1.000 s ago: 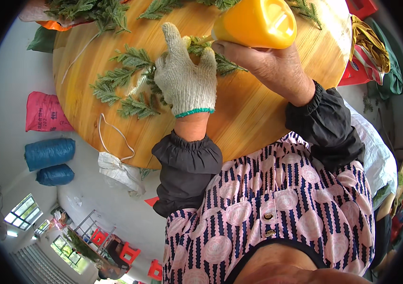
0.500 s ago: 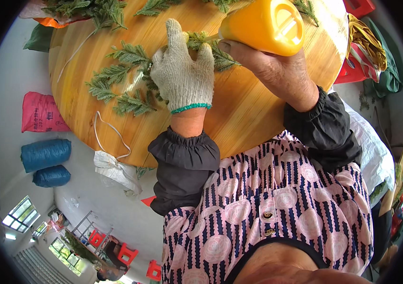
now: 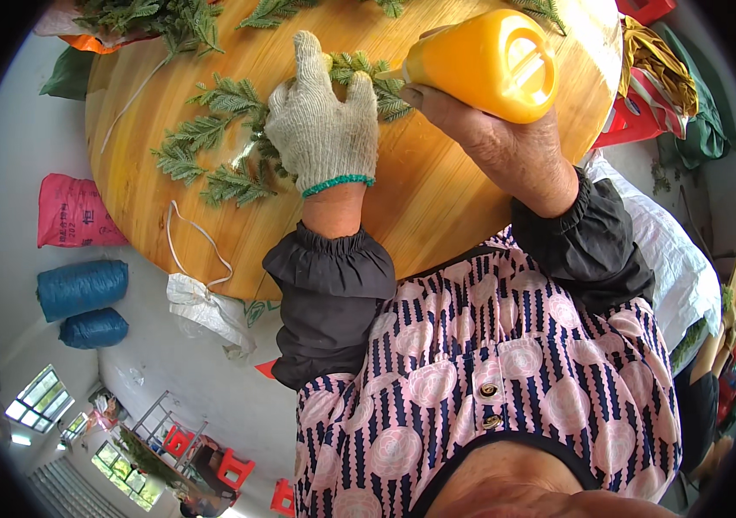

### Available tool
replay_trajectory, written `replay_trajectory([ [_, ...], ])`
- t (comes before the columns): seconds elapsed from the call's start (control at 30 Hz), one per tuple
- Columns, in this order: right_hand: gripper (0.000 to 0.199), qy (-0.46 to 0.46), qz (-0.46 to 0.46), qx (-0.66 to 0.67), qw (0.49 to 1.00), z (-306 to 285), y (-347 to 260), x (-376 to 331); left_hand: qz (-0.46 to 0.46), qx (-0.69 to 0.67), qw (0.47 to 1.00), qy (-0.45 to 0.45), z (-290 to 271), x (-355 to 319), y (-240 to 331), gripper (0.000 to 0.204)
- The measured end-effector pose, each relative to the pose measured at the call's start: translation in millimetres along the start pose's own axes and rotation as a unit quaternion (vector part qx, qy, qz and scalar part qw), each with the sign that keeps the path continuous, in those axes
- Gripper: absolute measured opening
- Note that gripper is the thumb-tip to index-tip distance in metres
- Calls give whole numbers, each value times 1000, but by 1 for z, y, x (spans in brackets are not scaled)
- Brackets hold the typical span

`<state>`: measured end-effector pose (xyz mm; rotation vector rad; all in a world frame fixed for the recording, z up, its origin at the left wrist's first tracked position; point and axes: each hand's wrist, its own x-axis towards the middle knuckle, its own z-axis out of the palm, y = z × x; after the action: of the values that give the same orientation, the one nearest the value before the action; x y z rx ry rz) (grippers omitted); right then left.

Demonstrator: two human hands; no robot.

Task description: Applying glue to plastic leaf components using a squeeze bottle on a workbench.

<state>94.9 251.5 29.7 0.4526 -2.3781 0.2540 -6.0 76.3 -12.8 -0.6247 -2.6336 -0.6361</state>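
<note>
My left hand (image 3: pixel 323 129), in a knitted off-white glove with a green cuff edge, grips a green fir sprig (image 3: pixel 231 183) on the round wooden table (image 3: pixel 437 198). Its index finger and thumb point away from me; the other fingers are curled and partly hidden. Needled side shoots spread out to the left of the glove, and a leafy end shows beyond the thumb. Bare and wrapped around a yellow squeeze bottle (image 3: pixel 472 65), my right hand (image 3: pixel 506 142) tips it sideways. The bottle's narrow nozzle points left, close to the sprig beside my left thumb.
More fir sprigs (image 3: pixel 275 12) lie along the table's far side, with a pile (image 3: pixel 139 13) at the far left. A white bag (image 3: pixel 204 302) hangs at the near left edge. Red stools (image 3: pixel 631 125) and cloth stand to the right.
The bottle has come slightly nearer to me, its nozzle now a little farther from my left thumb. My left hand has shifted slightly left, still on the sprig.
</note>
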Motion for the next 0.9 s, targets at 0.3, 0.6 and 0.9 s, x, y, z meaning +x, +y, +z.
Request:
replay_trajectory([
  [0.3,31,25,24,34,999,-4,-8,-5,3,-3,1000,21,8,3,-7,65],
  [0.6,29,40,58,57,996,-7,-14,-18,4,-2,1000,6,6,3,-10,66],
  [0.9,27,31,85,72,993,-15,-17,-31,-16,11,1000,-21,4,4,-14,63],
])
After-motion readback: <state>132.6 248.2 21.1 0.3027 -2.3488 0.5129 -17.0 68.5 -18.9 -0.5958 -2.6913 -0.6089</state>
